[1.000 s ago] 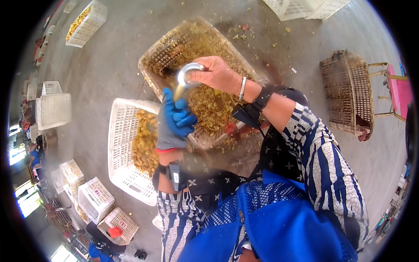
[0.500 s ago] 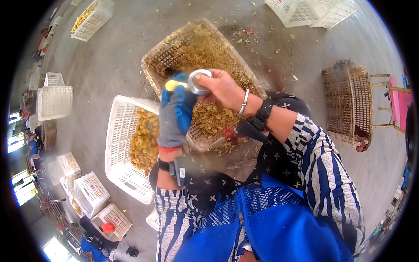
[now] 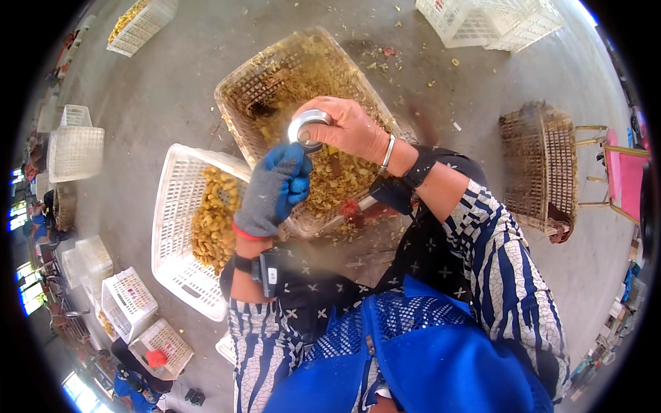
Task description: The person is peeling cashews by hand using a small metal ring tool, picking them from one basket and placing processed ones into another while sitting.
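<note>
My left hand [image 3: 277,184], in a grey glove with blue-coated palm and fingers, is closed over the basket. Whatever its curled fingers hold is hidden. Touching or nearly touching those fingers is a silver metal ring tool [image 3: 297,126], gripped by my bare right hand [image 3: 349,131] with the thumb inside the ring. Below both hands lies a dirty plastic basket [image 3: 231,110] full of yellowish-brown peelings [image 3: 337,191]. Left of it, a white basket [image 3: 172,206] holds yellow-brown knobbly pieces [image 3: 213,220], apparently a root crop.
White crates [image 3: 77,153] stand along the left, some stacked. Another crate [image 3: 141,29] with yellow pieces is far left. More white crates [image 3: 489,24] are at the far right. A grimy brown basket [image 3: 538,165] stands on the right beside a pink-seated chair [image 3: 623,175].
The yellow piece that stuck out of my left glove is no longer visible there. My left hand has dropped slightly, and the right hand with the ring tool has tilted and shifted slightly left.
</note>
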